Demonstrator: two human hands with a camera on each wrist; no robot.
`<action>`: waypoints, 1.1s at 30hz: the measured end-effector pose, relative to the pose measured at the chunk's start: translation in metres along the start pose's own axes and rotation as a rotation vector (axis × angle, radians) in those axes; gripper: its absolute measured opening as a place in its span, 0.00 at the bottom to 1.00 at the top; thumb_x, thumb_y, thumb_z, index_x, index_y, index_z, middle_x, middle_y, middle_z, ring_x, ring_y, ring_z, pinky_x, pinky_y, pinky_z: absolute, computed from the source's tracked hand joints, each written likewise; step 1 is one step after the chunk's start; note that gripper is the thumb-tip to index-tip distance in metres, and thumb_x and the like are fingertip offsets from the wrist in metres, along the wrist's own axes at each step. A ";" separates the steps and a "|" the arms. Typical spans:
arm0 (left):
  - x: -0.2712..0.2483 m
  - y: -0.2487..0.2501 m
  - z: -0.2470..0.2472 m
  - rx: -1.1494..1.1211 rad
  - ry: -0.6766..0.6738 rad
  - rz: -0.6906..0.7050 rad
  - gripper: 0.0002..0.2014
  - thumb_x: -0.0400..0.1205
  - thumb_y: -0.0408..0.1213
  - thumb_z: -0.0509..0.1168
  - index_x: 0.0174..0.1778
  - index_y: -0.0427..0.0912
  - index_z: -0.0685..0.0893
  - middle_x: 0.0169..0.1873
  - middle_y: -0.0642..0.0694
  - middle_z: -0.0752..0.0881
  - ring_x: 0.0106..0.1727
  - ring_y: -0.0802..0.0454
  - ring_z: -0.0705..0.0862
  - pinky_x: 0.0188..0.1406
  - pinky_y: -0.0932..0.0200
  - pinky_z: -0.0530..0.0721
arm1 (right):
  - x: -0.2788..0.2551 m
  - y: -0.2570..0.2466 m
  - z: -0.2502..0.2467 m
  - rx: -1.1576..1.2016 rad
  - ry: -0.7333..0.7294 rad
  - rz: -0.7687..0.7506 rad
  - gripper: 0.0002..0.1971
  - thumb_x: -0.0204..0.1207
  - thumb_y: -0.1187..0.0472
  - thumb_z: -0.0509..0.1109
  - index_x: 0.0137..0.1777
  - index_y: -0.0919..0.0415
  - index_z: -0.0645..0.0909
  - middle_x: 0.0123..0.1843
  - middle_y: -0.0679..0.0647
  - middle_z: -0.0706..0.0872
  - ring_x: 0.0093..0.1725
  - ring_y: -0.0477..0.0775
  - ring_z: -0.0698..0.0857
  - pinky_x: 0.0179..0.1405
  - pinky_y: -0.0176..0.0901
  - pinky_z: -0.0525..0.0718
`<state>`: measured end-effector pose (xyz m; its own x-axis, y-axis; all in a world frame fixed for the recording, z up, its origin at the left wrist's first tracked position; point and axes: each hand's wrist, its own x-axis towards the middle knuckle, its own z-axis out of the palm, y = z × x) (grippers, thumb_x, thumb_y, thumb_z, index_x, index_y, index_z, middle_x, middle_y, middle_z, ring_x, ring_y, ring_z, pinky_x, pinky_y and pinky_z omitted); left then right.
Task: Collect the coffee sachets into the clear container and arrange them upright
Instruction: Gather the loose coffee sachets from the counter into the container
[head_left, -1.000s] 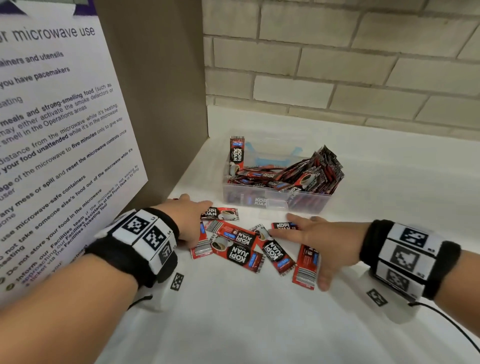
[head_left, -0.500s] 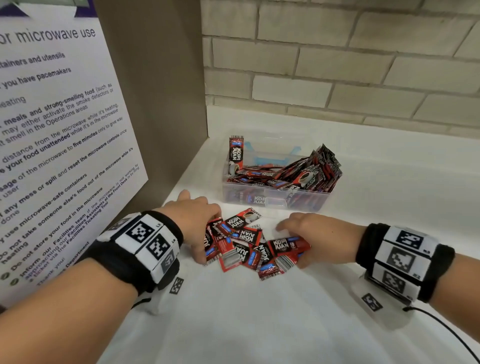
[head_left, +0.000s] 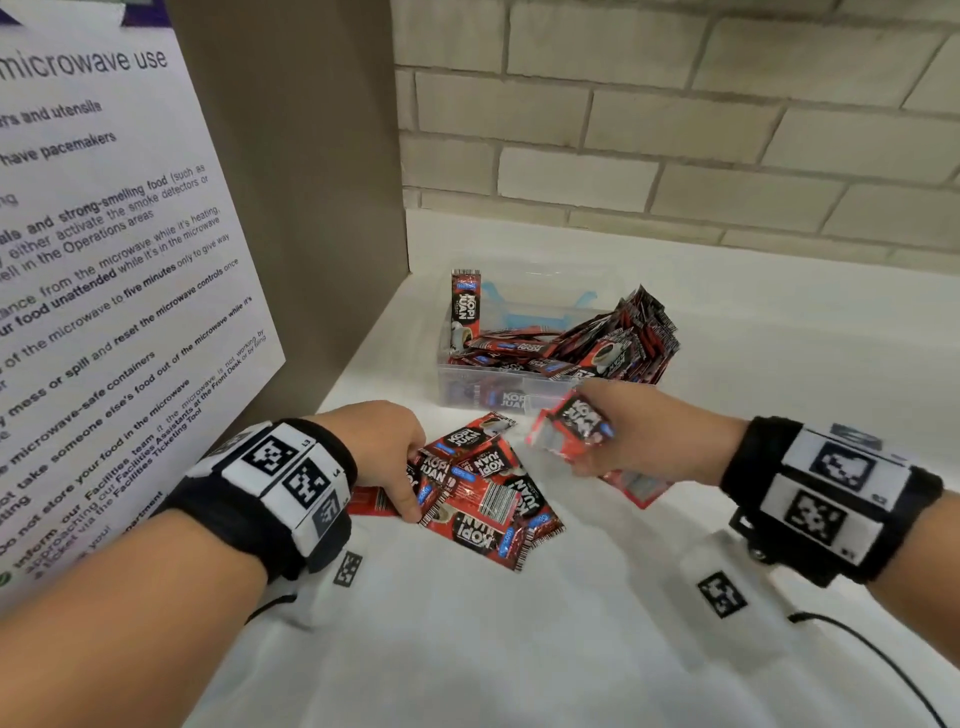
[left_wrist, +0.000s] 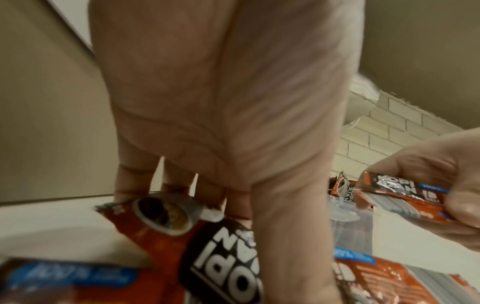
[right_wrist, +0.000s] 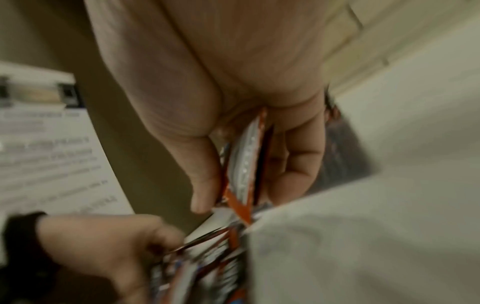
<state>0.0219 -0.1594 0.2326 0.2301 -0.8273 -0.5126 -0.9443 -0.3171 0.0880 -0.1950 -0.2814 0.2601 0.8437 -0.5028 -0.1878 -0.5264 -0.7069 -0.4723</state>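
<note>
While the right hand (head_left: 631, 436) pinches a few coffee sachets (head_left: 569, 423) between thumb and fingers (right_wrist: 298, 156) just before the clear container (head_left: 488, 397), motion blur hides their exact count. Curled fingers of the left hand (head_left: 382, 447) grip the loose pile of sachets (head_left: 485, 488) on the white worktop (head_left: 519, 649), fingertips buried beneath it. Inside the container one sachet (head_left: 465, 306) stands upright while others lean.

The notice (head_left: 104, 291) is cut off at the left edge; right wrist view blurs the sachets (right_wrist: 244, 164) in the right hand (right_wrist: 221, 86)
</note>
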 end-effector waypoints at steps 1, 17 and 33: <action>0.000 0.000 0.000 -0.013 -0.007 0.004 0.20 0.66 0.52 0.81 0.45 0.48 0.84 0.40 0.54 0.84 0.42 0.53 0.82 0.30 0.63 0.73 | 0.002 -0.010 0.005 0.090 -0.020 0.009 0.13 0.68 0.64 0.79 0.46 0.58 0.77 0.42 0.50 0.84 0.39 0.48 0.82 0.34 0.29 0.77; -0.015 -0.005 -0.019 -0.058 -0.073 -0.069 0.16 0.68 0.46 0.80 0.50 0.45 0.91 0.33 0.53 0.86 0.31 0.57 0.81 0.24 0.69 0.74 | 0.021 -0.043 0.055 -0.298 -0.100 0.146 0.10 0.80 0.54 0.68 0.49 0.60 0.72 0.59 0.59 0.83 0.57 0.57 0.81 0.44 0.40 0.74; 0.051 0.054 -0.110 -0.322 0.454 0.239 0.22 0.83 0.47 0.67 0.72 0.44 0.77 0.67 0.44 0.81 0.54 0.50 0.78 0.50 0.62 0.74 | 0.006 -0.015 0.045 -0.232 -0.168 0.216 0.10 0.78 0.59 0.68 0.56 0.63 0.78 0.56 0.58 0.85 0.54 0.55 0.84 0.50 0.42 0.82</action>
<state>0.0082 -0.2700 0.3049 0.1645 -0.9857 -0.0370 -0.8797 -0.1635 0.4465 -0.1774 -0.2512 0.2278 0.7059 -0.5775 -0.4102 -0.6877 -0.6974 -0.2016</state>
